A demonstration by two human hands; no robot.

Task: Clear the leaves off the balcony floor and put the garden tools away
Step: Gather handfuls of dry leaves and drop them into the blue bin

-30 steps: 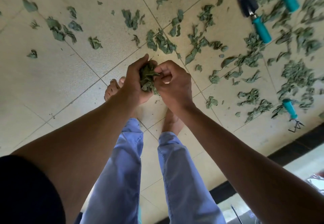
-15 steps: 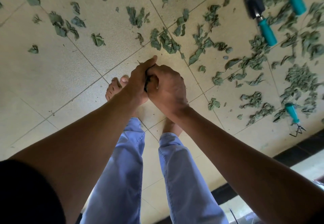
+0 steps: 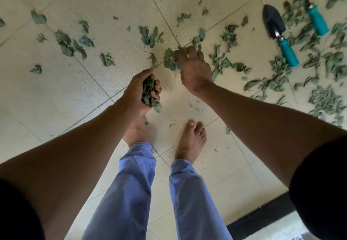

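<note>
Two bare feet stand on the pale cream floor tiles (image 3: pixel 56 93), the left foot (image 3: pixel 137 132) partly hidden, the right foot (image 3: pixel 191 142) in full view with its toes pointing up the picture. Light blue trousers (image 3: pixel 135 192) cover both legs down to the ankles. Thin grout lines cross the tiles on a slant. At the lower right a dark border strip (image 3: pixel 262 215) runs along the edge of the tiles, and beyond it lies a lighter surface (image 3: pixel 272 232), too blurred to make out.
</note>
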